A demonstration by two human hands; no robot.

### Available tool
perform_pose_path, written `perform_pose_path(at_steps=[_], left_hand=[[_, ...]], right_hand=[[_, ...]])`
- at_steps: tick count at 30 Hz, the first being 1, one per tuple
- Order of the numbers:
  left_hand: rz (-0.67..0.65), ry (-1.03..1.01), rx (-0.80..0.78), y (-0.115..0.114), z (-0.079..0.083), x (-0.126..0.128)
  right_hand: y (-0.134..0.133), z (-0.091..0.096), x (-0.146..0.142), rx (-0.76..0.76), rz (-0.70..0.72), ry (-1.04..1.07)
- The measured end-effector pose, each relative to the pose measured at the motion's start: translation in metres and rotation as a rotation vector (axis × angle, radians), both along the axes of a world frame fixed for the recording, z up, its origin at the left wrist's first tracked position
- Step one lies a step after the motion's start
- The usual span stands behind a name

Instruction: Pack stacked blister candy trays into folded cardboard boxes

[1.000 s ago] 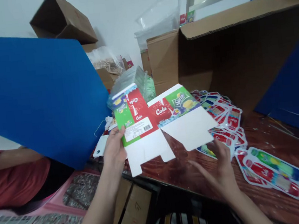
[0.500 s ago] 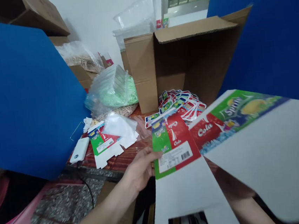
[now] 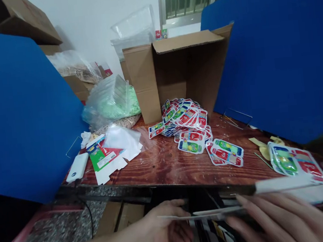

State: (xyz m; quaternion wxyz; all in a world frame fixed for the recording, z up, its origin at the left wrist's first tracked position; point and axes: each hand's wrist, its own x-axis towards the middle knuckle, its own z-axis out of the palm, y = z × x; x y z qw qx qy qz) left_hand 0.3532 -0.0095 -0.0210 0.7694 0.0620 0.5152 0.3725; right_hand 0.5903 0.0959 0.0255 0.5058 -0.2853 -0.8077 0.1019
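The flat printed carton sheet (image 3: 210, 212) is turned almost edge-on, low in front of me, so its printed faces are hidden. On its left end, my left hand (image 3: 171, 224) pinches the edge between thumb and fingers. My right hand (image 3: 282, 219), smeared by motion, is closed over the right part, where a white flap (image 3: 294, 190) sticks out beyond the fingers. Just past the table edge lie Sprite and Cola cut-out cards (image 3: 226, 153), with more such cards (image 3: 296, 161) at the right.
An open cardboard box (image 3: 148, 84) on its side has a heap of cards (image 3: 186, 114) spilling from it. Another printed carton sheet (image 3: 104, 157) and a white power bank (image 3: 78, 167) lie at the left. Blue partitions (image 3: 20, 111) flank the wooden table (image 3: 160, 170). Clear plastic packs (image 3: 110, 95) stand behind.
The carton sheet has been lowered and tipped from face-up to nearly edge-on. My left hand has moved down with it; my right hand has come into sight from behind it. Cards on the table are uncovered.
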Motion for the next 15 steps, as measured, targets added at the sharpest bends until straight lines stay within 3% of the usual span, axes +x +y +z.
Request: perform_pose_path(at_steps=[3, 5, 7, 9, 12, 15], left_hand=[[-0.089, -0.016, 0.003, 0.005, -0.016, -0.009], [-0.164, 0.088, 0.009, 0.011, -0.019, -0.019], [-0.264, 0.338, 0.062, 0.017, -0.013, -0.030], [-0.305, 0.717, 0.196, 0.021, -0.001, -0.040], [-0.244, 1.224, 0.517, 0.027, 0.012, -0.047], [-0.212, 1.406, 0.842, 0.041, 0.009, -0.044]], right_hand=[[0.000, 0.009, -0.036, 0.200, 0.089, -0.110], [0.008, 0.000, -0.049, 0.154, 0.102, -0.103], [0.019, -0.017, -0.054, 0.060, 0.077, -0.082], [0.031, -0.035, -0.055, -0.033, 0.036, -0.045], [0.047, -0.050, -0.057, -0.210, -0.004, 0.079], [0.061, -0.053, -0.061, -0.308, -0.019, 0.219]])
